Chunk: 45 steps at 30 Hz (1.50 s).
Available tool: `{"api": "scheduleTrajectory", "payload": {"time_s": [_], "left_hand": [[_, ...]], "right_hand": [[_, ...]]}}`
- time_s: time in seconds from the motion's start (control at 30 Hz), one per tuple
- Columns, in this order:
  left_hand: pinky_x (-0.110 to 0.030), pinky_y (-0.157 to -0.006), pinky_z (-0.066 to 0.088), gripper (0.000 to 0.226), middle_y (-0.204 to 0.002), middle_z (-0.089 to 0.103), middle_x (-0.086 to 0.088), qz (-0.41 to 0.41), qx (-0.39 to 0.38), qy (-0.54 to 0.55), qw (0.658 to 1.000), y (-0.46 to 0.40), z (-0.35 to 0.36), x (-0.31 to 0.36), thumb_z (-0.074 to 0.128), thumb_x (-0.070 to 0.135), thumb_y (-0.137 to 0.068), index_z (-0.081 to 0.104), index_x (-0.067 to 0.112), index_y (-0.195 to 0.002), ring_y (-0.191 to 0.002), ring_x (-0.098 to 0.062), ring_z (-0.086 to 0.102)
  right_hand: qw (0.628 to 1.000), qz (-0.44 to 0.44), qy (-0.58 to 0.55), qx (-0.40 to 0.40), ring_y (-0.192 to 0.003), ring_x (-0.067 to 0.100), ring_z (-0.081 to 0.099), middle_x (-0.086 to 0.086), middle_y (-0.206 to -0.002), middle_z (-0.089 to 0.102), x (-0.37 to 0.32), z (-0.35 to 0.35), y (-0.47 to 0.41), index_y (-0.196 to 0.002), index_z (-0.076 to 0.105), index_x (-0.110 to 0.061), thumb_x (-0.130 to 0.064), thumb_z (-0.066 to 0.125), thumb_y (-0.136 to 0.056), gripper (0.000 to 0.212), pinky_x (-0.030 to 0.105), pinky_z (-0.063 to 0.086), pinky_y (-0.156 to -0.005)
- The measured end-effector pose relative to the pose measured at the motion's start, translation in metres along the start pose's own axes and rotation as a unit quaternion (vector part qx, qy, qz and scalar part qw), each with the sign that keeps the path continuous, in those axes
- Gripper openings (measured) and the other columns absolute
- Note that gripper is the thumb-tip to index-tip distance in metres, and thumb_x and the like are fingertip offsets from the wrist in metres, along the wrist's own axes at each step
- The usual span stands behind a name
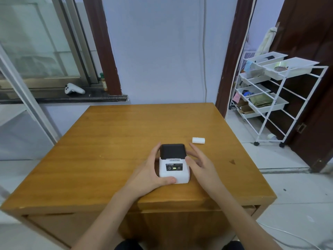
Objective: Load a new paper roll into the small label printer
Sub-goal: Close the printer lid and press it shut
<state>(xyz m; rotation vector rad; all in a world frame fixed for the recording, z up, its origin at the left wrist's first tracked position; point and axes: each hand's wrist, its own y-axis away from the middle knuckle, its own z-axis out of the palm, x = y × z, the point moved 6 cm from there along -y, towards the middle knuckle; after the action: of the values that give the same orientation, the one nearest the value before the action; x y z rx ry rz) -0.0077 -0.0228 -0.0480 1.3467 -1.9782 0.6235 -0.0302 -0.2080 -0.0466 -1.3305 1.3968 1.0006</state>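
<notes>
The small label printer (173,164) stands near the front middle of the wooden table (108,141). It has a white body, a black lid that is down, and a lit green indicator. My left hand (153,170) wraps its left side, thumb on the front lower corner, fingers along the lid's left edge. My right hand (200,165) hovers at its right side with fingers spread, fingertips close to or touching the casing. A white paper roll (198,140) lies on its side on the table, to the right and behind the printer, untouched.
A white wheeled rack (281,98) with trays of odds and ends stands right of the table by a dark door. A white game controller (74,89) rests on the window sill at the back left. A pale wall rises behind the table.
</notes>
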Motion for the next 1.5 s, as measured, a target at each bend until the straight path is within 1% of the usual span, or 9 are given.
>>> {"api": "scheduleTrajectory", "payload": {"time_s": [0.13,0.3,0.4,0.53,0.7,0.93,1.07,1.23,1.5], "left_hand": [[-0.026,-0.102,0.04,0.129,-0.149,0.035,0.024,-0.007,-0.001,-0.023,1.0,-0.001,0.0,0.0,0.076,0.074,-0.056,-0.008,0.047,-0.15,-0.132,-0.005,0.043],[0.0,-0.074,0.031,0.085,-0.106,0.028,0.051,0.037,0.002,-0.045,0.998,0.005,-0.004,0.02,0.081,0.057,-0.065,0.012,0.073,-0.111,-0.096,0.018,0.041],[-0.001,-0.076,0.032,0.083,-0.107,0.032,0.05,0.053,0.008,-0.04,0.998,0.002,-0.004,0.02,0.083,0.056,-0.064,0.016,0.075,-0.109,-0.094,0.028,0.038],[-0.015,-0.092,0.04,0.085,-0.118,0.042,0.044,0.054,0.016,-0.029,0.998,-0.002,0.0,0.012,0.082,0.061,-0.062,0.021,0.073,-0.12,-0.108,0.017,0.045],[0.001,-0.077,0.029,0.079,-0.107,0.032,0.051,0.069,0.024,-0.035,0.997,-0.001,-0.001,0.013,0.083,0.053,-0.065,0.021,0.072,-0.11,-0.097,0.037,0.033],[-0.001,-0.078,0.027,0.088,-0.105,0.034,0.045,0.071,0.027,-0.031,0.997,0.0,-0.001,0.012,0.081,0.055,-0.067,0.018,0.058,-0.128,-0.101,0.013,0.037],[-0.001,-0.077,0.027,0.09,-0.105,0.034,0.043,0.074,0.026,-0.029,0.996,-0.002,0.0,0.012,0.081,0.053,-0.069,0.024,0.048,-0.139,-0.104,0.01,0.039],[-0.008,-0.083,0.035,0.078,-0.109,0.042,0.042,0.072,0.029,-0.028,0.997,-0.003,0.0,0.01,0.08,0.055,-0.068,0.023,0.062,-0.12,-0.102,0.014,0.046],[-0.004,-0.075,0.033,0.078,-0.11,0.046,0.039,0.076,0.04,-0.028,0.996,-0.001,-0.001,0.009,0.08,0.055,-0.069,0.024,0.06,-0.123,-0.099,0.014,0.046]], "right_hand": [[1.0,-0.002,0.027,-0.003,-0.111,0.006,0.064,-0.006,-0.126,0.066,0.0,0.001,0.0,-0.142,0.049,-0.031,-0.03,0.058,-0.094,0.048,0.022,0.053,-0.091],[1.0,-0.008,0.024,0.001,-0.111,0.003,0.063,-0.009,-0.127,0.066,0.0,0.001,-0.001,-0.141,0.05,-0.028,-0.029,0.058,-0.094,0.048,0.023,0.053,-0.092],[1.0,-0.021,0.023,0.003,-0.112,0.003,0.063,-0.012,-0.126,0.065,0.001,0.001,-0.001,-0.141,0.05,-0.026,-0.027,0.059,-0.094,0.048,0.021,0.051,-0.092],[0.999,-0.034,0.018,0.009,-0.108,-0.003,0.062,-0.015,-0.121,0.064,0.005,0.0,-0.005,-0.138,0.053,-0.025,-0.023,0.059,-0.094,0.045,0.011,0.05,-0.082],[0.999,-0.034,0.011,0.01,-0.094,-0.017,0.061,-0.027,-0.108,0.062,0.01,0.0,-0.009,-0.138,0.054,-0.023,-0.023,0.06,-0.094,0.044,0.01,0.049,-0.081],[0.999,-0.036,0.029,0.004,-0.087,-0.024,0.057,-0.029,-0.109,0.058,0.009,0.0,-0.011,-0.139,0.051,-0.026,-0.026,0.058,-0.095,0.046,0.005,0.047,-0.073],[0.998,-0.045,0.033,0.013,-0.108,-0.006,0.059,-0.013,-0.13,0.062,0.006,-0.001,-0.01,-0.139,0.054,-0.024,-0.027,0.059,-0.094,0.045,0.018,0.048,-0.096],[0.999,-0.045,0.028,0.008,-0.115,-0.001,0.058,-0.011,-0.134,0.061,0.006,0.0,-0.009,-0.139,0.054,-0.024,-0.027,0.058,-0.095,0.045,0.021,0.046,-0.099],[0.998,-0.044,0.032,0.007,-0.121,0.004,0.054,-0.01,-0.137,0.058,0.003,0.001,-0.005,-0.141,0.051,-0.025,-0.029,0.057,-0.095,0.046,0.015,0.043,-0.092]]}}
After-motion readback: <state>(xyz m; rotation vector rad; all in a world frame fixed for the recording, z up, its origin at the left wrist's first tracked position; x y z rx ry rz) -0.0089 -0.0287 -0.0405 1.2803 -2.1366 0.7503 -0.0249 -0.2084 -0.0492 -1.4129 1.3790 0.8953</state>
